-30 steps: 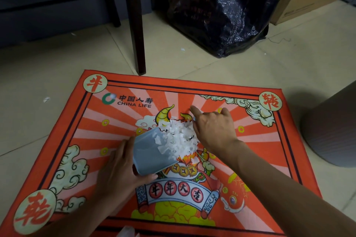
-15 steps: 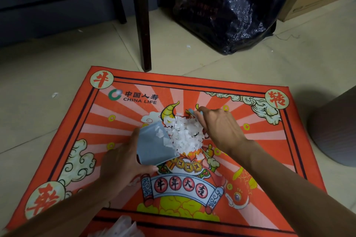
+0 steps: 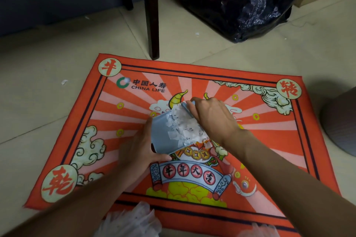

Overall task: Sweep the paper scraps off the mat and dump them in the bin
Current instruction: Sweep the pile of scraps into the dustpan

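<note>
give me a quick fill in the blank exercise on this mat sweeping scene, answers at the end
1. The left hand holds a light ____ dustpan.
2. The white paper scraps lie piled on the ____.
3. The right hand is on the ____ side of the pile.
4. The mat carries the English words "CHINA ____".

Answers: blue; dustpan; right; LIFE

One head-worn camera looks steeply down from close above at the mat (image 3: 192, 75) on the floor (image 3: 48, 59)
</note>
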`<state>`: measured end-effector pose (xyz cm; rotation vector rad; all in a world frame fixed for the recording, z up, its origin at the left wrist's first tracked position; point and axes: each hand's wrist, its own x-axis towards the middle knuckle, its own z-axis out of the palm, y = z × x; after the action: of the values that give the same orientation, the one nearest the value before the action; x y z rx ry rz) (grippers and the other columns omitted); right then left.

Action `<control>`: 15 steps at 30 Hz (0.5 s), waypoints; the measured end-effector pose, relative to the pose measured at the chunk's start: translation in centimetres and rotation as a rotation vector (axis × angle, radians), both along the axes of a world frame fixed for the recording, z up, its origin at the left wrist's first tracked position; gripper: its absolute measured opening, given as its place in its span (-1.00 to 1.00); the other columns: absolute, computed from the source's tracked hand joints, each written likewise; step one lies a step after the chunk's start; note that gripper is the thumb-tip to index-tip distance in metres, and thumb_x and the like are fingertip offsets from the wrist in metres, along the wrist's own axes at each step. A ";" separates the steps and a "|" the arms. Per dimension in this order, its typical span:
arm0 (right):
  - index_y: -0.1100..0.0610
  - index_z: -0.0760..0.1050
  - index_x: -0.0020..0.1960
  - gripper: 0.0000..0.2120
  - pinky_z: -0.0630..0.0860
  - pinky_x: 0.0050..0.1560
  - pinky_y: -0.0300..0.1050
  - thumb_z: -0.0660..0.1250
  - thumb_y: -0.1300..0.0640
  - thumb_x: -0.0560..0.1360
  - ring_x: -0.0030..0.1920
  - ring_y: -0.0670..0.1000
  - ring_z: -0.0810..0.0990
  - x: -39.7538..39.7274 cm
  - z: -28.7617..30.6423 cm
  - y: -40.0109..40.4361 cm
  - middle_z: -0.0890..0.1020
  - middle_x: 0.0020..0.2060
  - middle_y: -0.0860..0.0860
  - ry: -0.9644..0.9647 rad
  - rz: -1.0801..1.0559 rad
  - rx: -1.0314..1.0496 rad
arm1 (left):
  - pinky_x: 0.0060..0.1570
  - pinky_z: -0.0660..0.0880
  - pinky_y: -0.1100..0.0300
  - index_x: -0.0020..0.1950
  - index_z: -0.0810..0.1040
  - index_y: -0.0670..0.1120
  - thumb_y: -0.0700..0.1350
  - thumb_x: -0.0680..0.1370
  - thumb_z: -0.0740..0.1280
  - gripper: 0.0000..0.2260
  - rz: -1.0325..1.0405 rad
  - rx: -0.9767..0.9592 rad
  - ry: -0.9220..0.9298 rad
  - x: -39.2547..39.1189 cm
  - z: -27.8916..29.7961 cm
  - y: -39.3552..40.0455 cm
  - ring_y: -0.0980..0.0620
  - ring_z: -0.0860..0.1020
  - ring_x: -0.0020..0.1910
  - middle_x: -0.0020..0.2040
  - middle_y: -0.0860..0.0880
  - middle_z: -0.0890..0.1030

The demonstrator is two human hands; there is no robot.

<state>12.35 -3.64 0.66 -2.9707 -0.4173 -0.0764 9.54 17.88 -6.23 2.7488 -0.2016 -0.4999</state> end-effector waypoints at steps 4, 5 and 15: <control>0.12 0.44 -0.07 -0.64 0.21 -0.28 -0.06 -0.03 -0.02 0.68 -0.26 0.24 0.52 0.0 0.3 0.7 0.43 -0.37 0.07 0.052 -0.027 0.018 | -0.01 0.52 0.11 0.60 -0.07 0.01 0.35 0.19 0.53 0.18 -0.011 -0.030 -0.017 -0.1 -0.2 0.2 -0.05 0.51 0.29 0.44 -0.01 0.43; 0.11 0.43 -0.10 -0.64 0.22 -0.28 -0.06 -0.01 -0.03 0.68 -0.26 0.25 0.51 0.0 0.3 0.8 0.41 -0.38 0.07 0.061 -0.039 0.059 | -0.01 0.52 0.12 0.59 -0.06 0.02 0.34 0.19 0.53 0.18 -0.015 -0.042 -0.020 -0.1 -0.2 0.3 -0.04 0.51 0.30 0.45 -0.01 0.43; 0.15 0.52 -0.07 -0.62 0.35 -0.33 -0.05 0.05 -0.07 0.66 -0.28 0.25 0.52 -0.1 -0.3 2.4 0.38 -0.40 0.07 0.068 -0.028 0.152 | -0.23 0.33 0.41 0.57 0.08 0.04 0.24 0.22 0.58 0.07 -0.018 -0.199 -0.060 -0.5 0.1 0.3 0.05 0.49 0.29 0.42 0.06 0.45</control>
<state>12.27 -1.22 0.37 -2.8208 -0.3448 -0.0090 9.02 18.14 -6.14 2.5708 -0.2759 -0.3805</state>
